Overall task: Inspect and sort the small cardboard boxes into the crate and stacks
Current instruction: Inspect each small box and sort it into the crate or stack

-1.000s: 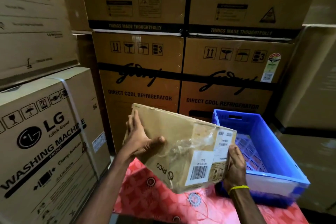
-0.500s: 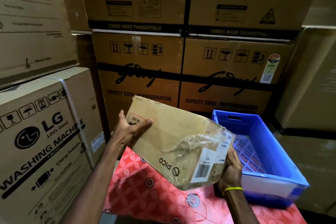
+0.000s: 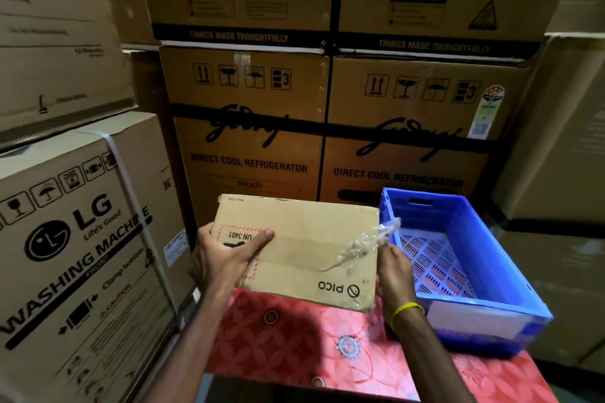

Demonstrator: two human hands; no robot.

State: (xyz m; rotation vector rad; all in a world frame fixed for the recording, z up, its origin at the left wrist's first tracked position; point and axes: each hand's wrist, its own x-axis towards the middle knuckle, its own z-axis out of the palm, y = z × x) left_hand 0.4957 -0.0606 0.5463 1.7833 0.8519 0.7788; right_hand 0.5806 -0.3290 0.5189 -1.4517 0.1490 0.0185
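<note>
Both the left hand [image 3: 226,258] and right hand [image 3: 394,271] held a tan box [image 3: 307,249] over the red cloth [image 3: 294,347], just left of the blue crate [image 3: 484,245]. The left thumb lay across its red-hatched UN 3481 label, and the right hand gripped the right side. The PICO logo read upside down, with crumpled clear tape at the right edge. Fridge cartons [image 3: 248,127] were stacked behind.

The PICO cardboard box [image 3: 304,249] is being held above the red-clothed worktop [image 3: 294,343], just left of the blue crate [image 3: 481,249]. The left grip [image 3: 226,258] is clasping the end farther from the crate, with the thumb lying across the UN 3481 label. The right grip [image 3: 393,268] is holding the end nearest the crate, beside loose clear tape. Refrigerator cartons [image 3: 248,127] are standing behind the crate.
</note>
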